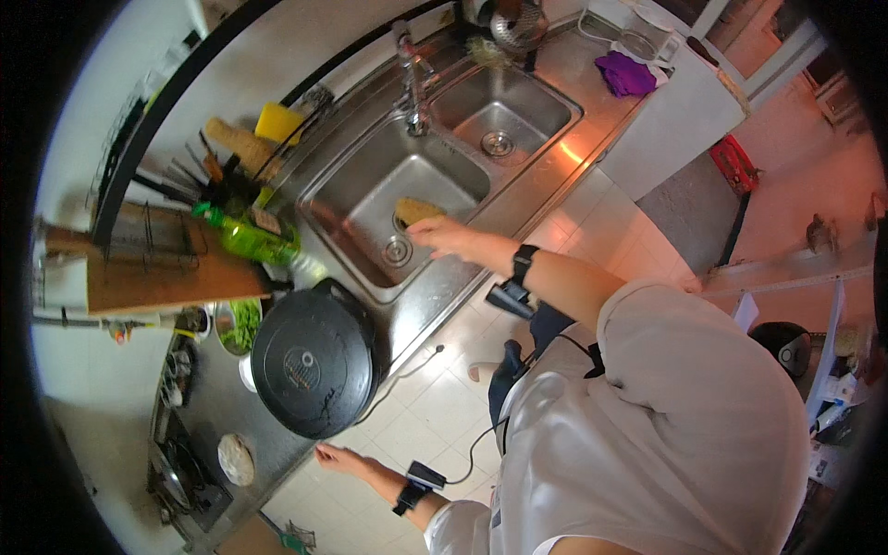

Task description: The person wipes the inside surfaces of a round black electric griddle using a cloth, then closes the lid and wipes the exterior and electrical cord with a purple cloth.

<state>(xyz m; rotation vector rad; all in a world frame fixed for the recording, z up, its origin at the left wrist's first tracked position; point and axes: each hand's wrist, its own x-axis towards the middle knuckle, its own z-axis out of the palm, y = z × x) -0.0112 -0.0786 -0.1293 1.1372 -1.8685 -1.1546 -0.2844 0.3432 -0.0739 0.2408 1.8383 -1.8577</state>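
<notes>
My right hand (444,237) is over the larger basin of a steel double sink (378,177), fingers stretched toward a tan loofah-like scrubber (418,209). The hand overlaps the scrubber's near edge; whether it grips it or hovers above is unclear. A round black pan (312,364) lies with its underside up on the counter beside the sink, jutting over the front edge. Close to the pan's lower rim is my left hand (338,459), with curled fingers and nothing visible in them. A small gap shows between hand and rim.
A chrome faucet (415,97) rises behind the basins. A green bottle (257,236) and a yellow sponge (279,123) stand near the wall. A bowl of chopped greens (241,325) and a pale dough-like lump (236,459) sit past the pan. A purple cloth (626,74) lies at the far counter end.
</notes>
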